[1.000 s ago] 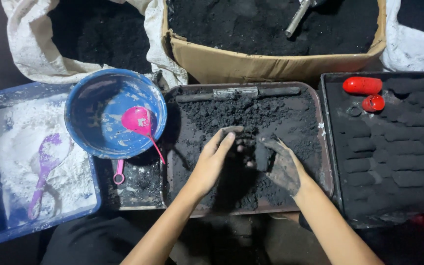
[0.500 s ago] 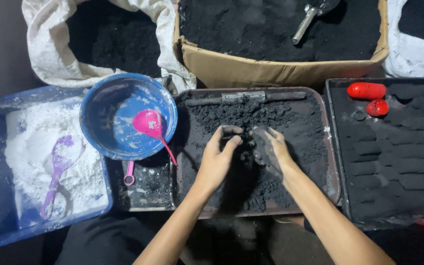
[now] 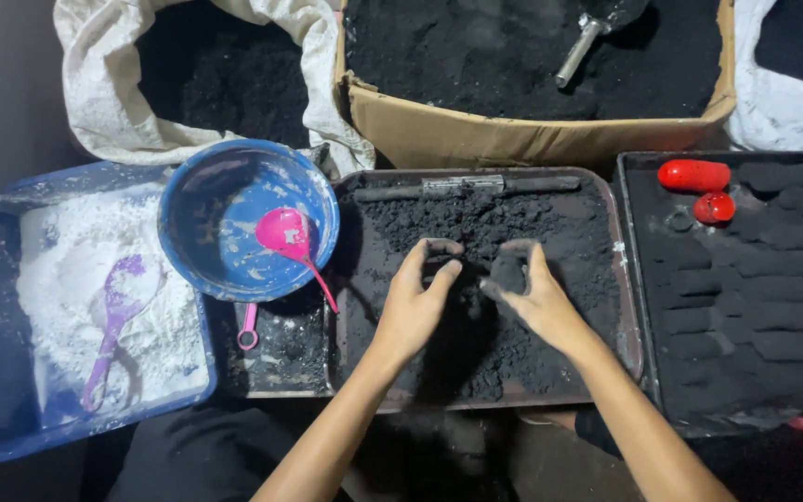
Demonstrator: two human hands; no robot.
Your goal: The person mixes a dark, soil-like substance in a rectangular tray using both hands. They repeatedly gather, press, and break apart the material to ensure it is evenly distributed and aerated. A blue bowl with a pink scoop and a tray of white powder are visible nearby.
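Observation:
A brown metal tray (image 3: pixel 626 325) in front of me is heaped with black powder (image 3: pixel 476 223). My left hand (image 3: pixel 415 297) rests in the powder at the tray's middle, its blackened fingers curled around a clump. Beside it, my right hand (image 3: pixel 536 293) is also in the powder, with fingers pinched on a dark lump (image 3: pixel 509 271). The two hands nearly touch. A dark bar with a metal plate (image 3: pixel 467 186) lies along the tray's far edge.
Left: a blue bowl (image 3: pixel 225 186) with a pink spoon (image 3: pixel 290 242), and a blue tray of white powder (image 3: pixel 76 279) holding a purple scoop (image 3: pixel 118 307). Right: a black tray (image 3: pixel 745 297) of shaped dark pieces, with two red objects (image 3: pixel 694 177). Behind: a cardboard box (image 3: pixel 513 139) and sack (image 3: pixel 206 74) of black powder.
My right hand has moved left toward my left hand and closed on a lump of powder. The view has shifted slightly, so everything sits a little further right and lower.

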